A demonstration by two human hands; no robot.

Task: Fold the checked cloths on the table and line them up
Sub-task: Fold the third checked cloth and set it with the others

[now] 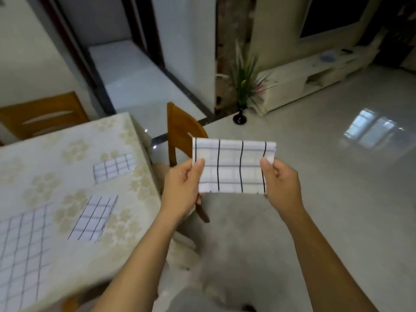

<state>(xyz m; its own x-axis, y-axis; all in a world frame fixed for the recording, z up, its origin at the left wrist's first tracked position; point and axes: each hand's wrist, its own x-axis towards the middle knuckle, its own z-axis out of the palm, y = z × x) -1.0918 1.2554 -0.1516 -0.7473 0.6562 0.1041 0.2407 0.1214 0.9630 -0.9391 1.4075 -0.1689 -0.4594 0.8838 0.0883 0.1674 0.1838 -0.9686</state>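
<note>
I see the held cloth (pixel 234 166) up in the air, off the bench's (pixel 56 158) right edge and over open floor (pixel 337 210), with a chair back (pixel 180 129) just behind it. The far folded cloth (pixel 114 167) and the near folded cloth (pixel 94 218) lie apart near that edge. A larger spread cloth (pixel 22 251) lies at near left. My left grip (pixel 182 188) pinches the held cloth's left edge and my right grip (pixel 281 183) its right edge, thumbs in front.

The table (pixel 56 152) carries a far folded cloth (pixel 114 167), a near folded cloth (pixel 93 218) and a spread cloth (pixel 20 251).
</note>
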